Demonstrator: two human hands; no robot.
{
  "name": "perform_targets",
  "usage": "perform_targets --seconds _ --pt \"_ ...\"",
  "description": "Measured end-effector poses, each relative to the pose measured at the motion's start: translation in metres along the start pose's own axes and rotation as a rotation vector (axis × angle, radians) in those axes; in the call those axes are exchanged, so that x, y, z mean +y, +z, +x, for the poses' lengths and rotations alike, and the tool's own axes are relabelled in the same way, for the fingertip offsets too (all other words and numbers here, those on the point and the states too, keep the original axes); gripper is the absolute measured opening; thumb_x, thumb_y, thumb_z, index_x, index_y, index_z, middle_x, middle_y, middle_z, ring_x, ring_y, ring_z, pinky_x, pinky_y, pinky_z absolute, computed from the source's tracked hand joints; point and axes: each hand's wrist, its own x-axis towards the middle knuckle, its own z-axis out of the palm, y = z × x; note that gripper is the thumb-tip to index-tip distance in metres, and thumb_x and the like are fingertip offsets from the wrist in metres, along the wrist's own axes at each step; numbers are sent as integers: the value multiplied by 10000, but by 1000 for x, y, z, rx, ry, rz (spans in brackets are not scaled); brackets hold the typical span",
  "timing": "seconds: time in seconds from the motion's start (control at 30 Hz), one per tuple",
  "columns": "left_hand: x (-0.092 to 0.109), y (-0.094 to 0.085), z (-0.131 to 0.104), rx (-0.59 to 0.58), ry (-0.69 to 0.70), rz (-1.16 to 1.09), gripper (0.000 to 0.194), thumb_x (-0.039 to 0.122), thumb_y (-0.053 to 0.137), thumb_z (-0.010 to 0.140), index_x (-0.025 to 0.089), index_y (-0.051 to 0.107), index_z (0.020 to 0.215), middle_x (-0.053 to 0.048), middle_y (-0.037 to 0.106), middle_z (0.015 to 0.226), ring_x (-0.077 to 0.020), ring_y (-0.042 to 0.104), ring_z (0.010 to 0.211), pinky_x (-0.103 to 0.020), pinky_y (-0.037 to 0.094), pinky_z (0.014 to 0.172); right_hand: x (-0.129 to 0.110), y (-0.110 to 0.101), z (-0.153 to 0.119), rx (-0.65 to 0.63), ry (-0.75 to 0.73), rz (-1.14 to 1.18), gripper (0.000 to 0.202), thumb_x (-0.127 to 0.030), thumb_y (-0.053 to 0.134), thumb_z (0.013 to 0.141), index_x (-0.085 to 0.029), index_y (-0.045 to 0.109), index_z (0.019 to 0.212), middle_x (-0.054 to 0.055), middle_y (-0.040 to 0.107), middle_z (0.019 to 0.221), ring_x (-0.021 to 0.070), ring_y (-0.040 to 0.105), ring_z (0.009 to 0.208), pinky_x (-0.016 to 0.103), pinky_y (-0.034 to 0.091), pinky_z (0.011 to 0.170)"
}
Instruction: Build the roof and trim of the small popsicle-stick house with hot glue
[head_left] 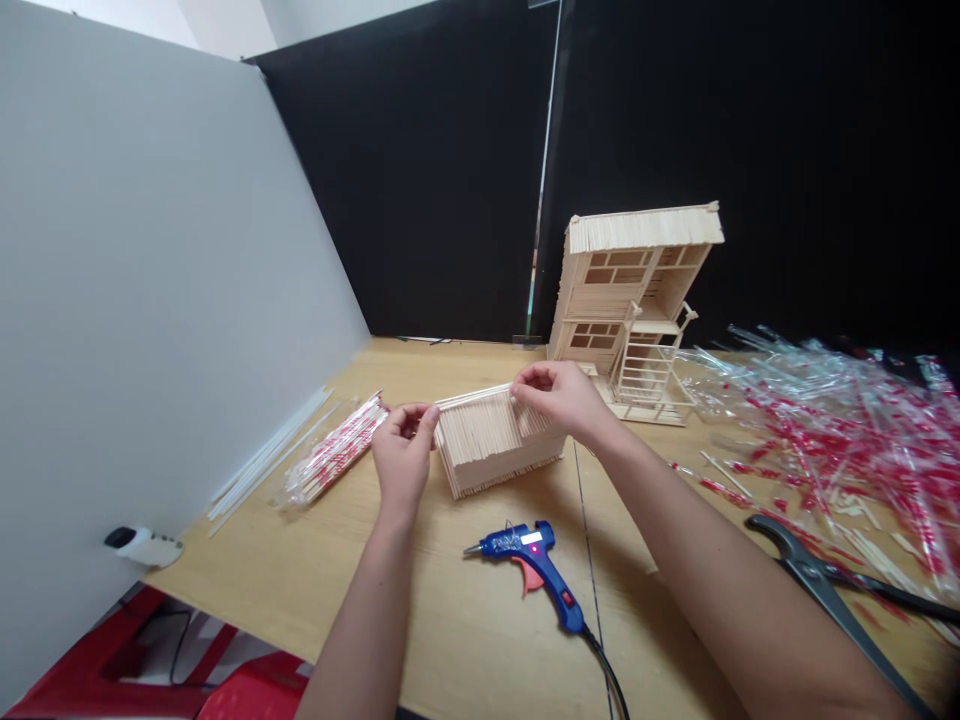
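A small model building part made of pale wooden sticks [484, 430] rests on the table in front of me. It has a sloped, ribbed face and a row of stick ends along its lower edge. Thumb and fingers of my left hand [403, 450] close on its upper left corner. At its top edge, toward the right end, my right hand [553, 395] pinches with thumb and forefinger. Whether a loose stick is between those fingertips is too small to tell. A blue glue gun [525, 545] with an orange trigger lies nearer to me, its nozzle pointing left.
A two-storey stick house [637, 300] stands behind my right hand. Crumpled red-and-clear wrappers [840, 430] and dark-handled pliers [810, 575] lie right. Left are a packet of wrapped sticks [337, 450], white glue sticks [274, 450] and a white bottle [146, 546]. A black cable [606, 670] trails frontward.
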Motion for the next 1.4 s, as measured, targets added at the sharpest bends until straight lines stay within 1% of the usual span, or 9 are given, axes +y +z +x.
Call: perform_targets --seconds 0.13,0.3,0.53,0.77,1.03,1.1,1.17,1.27,1.4 --pt "17 -13 -23 76 287 260 140 306 667 860 194 702 937 -42 693 881 -140 609 709 -264 498 666 -18 -5 -24 8 -66 -45 113 -258 628 739 -155 653 703 8 622 655 125 531 603 243 397 569" --pt "37 -21 -70 -109 622 427 167 144 659 860 214 709 1002 -50 693 919 -172 628 846 -305 505 787 -37 -1 -67 -141 -47 -40 79 -217 602 742 -161 623 689 -26 557 599 102 473 555 221 356 510" --pt "39 -24 -107 -169 597 436 213 71 652 849 185 670 1028 -51 691 922 -166 629 870 -297 506 826 -47 11 -113 -213 8 -95 74 -179 560 755 -177 585 685 -33 546 597 98 479 556 209 360 499" --pt "41 -31 -121 -193 641 369 252 28 660 828 176 653 1032 -57 678 921 -152 623 845 -274 513 789 -54 8 -147 -202 -1 -230 100 -149 543 766 -183 582 680 -34 574 579 93 509 526 199 358 490" --pt "32 -32 -129 -379 690 373 185 87 659 850 174 695 1009 -75 705 892 -168 606 810 -292 501 743 -38 4 -163 -250 157 -123 92 -201 576 806 -180 614 725 -19 616 610 109 538 549 203 370 489" --pt "23 -31 -130 -412 625 352 154 113 649 862 180 714 985 -74 719 880 -170 614 799 -298 499 744 -27 4 -163 -255 176 -58 118 -259 585 838 -180 624 759 -9 633 646 117 546 564 213 387 509" --pt "13 -30 -131 -408 459 293 105 158 658 864 197 738 921 -64 727 861 -172 629 799 -301 498 759 -12 7 -164 -205 178 -40 179 -342 574 877 -181 629 824 11 659 716 134 574 616 232 419 562" --pt "-1 -28 -132 -305 7 53 72 260 720 823 198 756 820 -53 727 812 -145 626 718 -267 500 704 14 22 -170 -92 212 -266 229 -401 581 888 -176 623 898 40 664 774 172 600 685 269 428 627" --pt "-9 -26 -134 -156 -573 -470 285 387 850 657 143 743 761 -36 686 699 -66 518 530 -177 428 519 40 51 -181 -175 281 -686 216 -280 632 833 -112 623 967 164 667 959 263 637 844 323 432 711"
